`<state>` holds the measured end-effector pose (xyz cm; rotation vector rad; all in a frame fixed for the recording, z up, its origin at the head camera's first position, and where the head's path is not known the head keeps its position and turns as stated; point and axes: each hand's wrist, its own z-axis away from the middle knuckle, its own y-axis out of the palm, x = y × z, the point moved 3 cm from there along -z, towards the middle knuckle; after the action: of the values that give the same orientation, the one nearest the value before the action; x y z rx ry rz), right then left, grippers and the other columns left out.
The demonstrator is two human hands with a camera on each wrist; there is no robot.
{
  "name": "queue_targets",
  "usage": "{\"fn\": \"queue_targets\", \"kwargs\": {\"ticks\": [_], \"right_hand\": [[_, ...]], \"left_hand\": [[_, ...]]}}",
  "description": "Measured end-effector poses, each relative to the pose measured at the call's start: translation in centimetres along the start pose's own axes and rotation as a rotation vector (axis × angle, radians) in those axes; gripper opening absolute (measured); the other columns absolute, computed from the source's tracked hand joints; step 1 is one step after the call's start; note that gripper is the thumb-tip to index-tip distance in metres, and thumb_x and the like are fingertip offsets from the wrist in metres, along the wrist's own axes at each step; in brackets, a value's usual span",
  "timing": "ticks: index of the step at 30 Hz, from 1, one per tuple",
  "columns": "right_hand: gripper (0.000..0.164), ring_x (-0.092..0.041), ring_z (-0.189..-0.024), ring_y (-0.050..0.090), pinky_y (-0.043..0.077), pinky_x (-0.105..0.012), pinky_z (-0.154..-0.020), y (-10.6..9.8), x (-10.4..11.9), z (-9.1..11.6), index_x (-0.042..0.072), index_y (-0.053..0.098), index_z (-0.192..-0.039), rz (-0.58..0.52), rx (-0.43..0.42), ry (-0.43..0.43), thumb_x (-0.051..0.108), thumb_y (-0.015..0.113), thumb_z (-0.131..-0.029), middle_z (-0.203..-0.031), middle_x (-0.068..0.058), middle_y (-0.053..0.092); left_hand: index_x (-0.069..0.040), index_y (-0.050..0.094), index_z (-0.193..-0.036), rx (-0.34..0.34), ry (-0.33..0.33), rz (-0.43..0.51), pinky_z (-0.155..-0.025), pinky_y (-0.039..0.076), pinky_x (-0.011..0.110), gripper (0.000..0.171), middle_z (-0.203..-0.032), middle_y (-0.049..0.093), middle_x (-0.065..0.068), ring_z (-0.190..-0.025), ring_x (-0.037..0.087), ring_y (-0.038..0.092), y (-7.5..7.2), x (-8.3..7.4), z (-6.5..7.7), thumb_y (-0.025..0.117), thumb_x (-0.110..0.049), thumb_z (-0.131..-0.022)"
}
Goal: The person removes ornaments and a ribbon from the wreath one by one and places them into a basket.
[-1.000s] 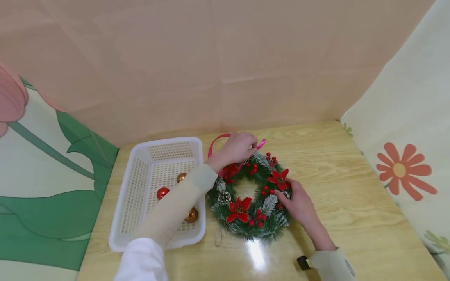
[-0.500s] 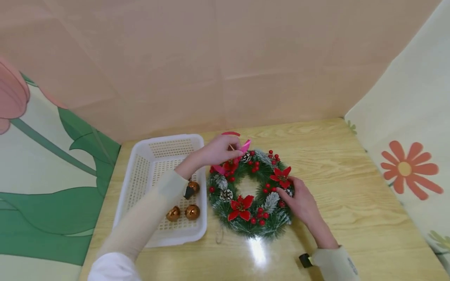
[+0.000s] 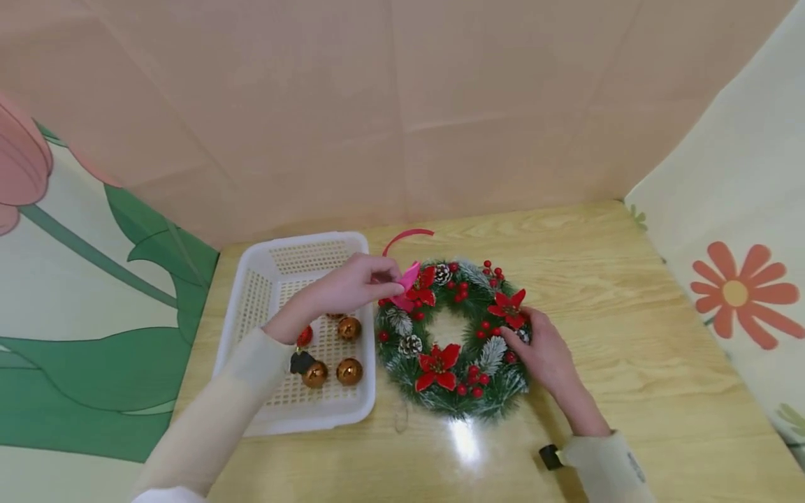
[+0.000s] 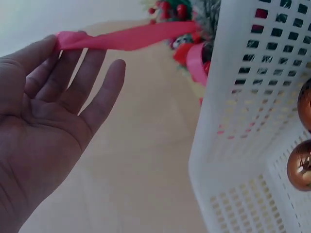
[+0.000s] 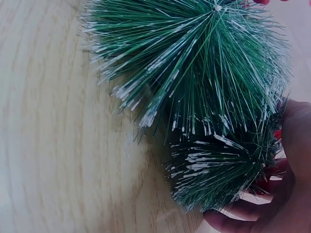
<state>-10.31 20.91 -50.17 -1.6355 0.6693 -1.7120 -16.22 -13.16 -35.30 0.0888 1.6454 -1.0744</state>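
Observation:
A green Christmas wreath point(image 3: 497, 398) with red poinsettias, red berries, pinecones and frosted sprigs lies flat on the table. At its upper left, my left hand point(image 3: 352, 285) pinches a pink ribbon point(image 3: 410, 277) between thumb and fingertips. In the left wrist view the ribbon point(image 4: 141, 37) stretches from the fingertips to the wreath, and a pink loop shows by the red petals. My right hand point(image 3: 548, 356) grips the wreath's right side, thumb on top near a poinsettia point(image 3: 508, 307). The right wrist view shows its fingers point(image 5: 243, 208) curling round the frosted needles.
A white plastic basket point(image 3: 371, 391) stands just left of the wreath. Several copper baubles point(image 3: 349, 372) and a red one point(image 3: 305, 337) lie inside, partly behind my left forearm. A red ribbon strip point(image 3: 409, 234) arcs behind the wreath, and a thin string loop point(image 3: 401, 419) lies in front.
My left hand has moved left from the wreath's top toward the basket, drawing the pink ribbon's end along. My right hand stays on the wreath's right side.

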Motion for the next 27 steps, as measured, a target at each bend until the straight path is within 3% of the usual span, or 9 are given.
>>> {"fn": "queue_targets", "kwargs": {"ticks": [4,9,16,20,27], "right_hand": [[0.082,-0.057,-0.133,0.04,0.036,-0.067,-0.108,-0.1,0.0,0.0,-0.014,0.033,-0.15,0.004,-0.001,-0.001,0.051,0.054,-0.104,-0.148,-0.039,0.039],[0.082,-0.057,-0.133,0.04,0.036,-0.067,-0.108,-0.2,0.0,-0.1,-0.014,0.033,-0.15,-0.008,0.002,-0.005,0.05,0.054,-0.104,-0.148,-0.039,0.039],[0.081,-0.057,-0.134,0.039,0.034,-0.067,-0.108,-0.5,0.0,-0.4,-0.015,0.034,-0.149,-0.011,-0.003,-0.013,0.048,0.054,-0.104,-0.148,-0.04,0.039],[0.079,-0.056,-0.134,0.04,0.035,-0.067,-0.108,-0.5,0.0,-0.2,-0.015,0.034,-0.149,-0.015,-0.001,-0.008,0.047,0.056,-0.104,-0.147,-0.04,0.039],[0.08,-0.056,-0.134,0.039,0.035,-0.067,-0.108,-0.4,0.0,0.3,-0.014,0.034,-0.15,-0.024,-0.003,-0.002,0.048,0.055,-0.104,-0.148,-0.039,0.039]], "left_hand": [[-0.005,0.07,-0.097,-0.092,-0.025,0.062,-0.082,0.055,0.034,0.008,-0.095,0.073,0.005,-0.092,0.022,0.069,-1.8,-0.2,1.8,0.066,-0.011,-0.101],[-0.003,0.07,-0.095,-0.18,-0.033,0.147,-0.081,0.058,0.035,0.008,-0.094,0.073,0.008,-0.089,0.033,0.069,-3.9,-0.8,3.9,0.066,-0.008,-0.1],[0.009,0.064,-0.103,-0.388,0.027,0.25,-0.068,0.061,0.034,0.007,-0.094,0.073,0.015,-0.076,0.025,0.07,-7.6,-2.0,7.1,0.062,0.003,-0.1],[0.013,0.062,-0.104,-0.474,0.115,0.336,-0.067,0.062,0.035,0.007,-0.095,0.074,0.016,-0.082,0.024,0.072,-9.5,-2.7,9.5,0.061,0.008,-0.098],[0.023,0.057,-0.105,-0.571,0.363,0.536,-0.062,0.062,0.036,0.011,-0.1,0.072,0.026,-0.091,0.032,0.074,-12.2,-3.4,14.3,0.057,0.018,-0.095]]}}
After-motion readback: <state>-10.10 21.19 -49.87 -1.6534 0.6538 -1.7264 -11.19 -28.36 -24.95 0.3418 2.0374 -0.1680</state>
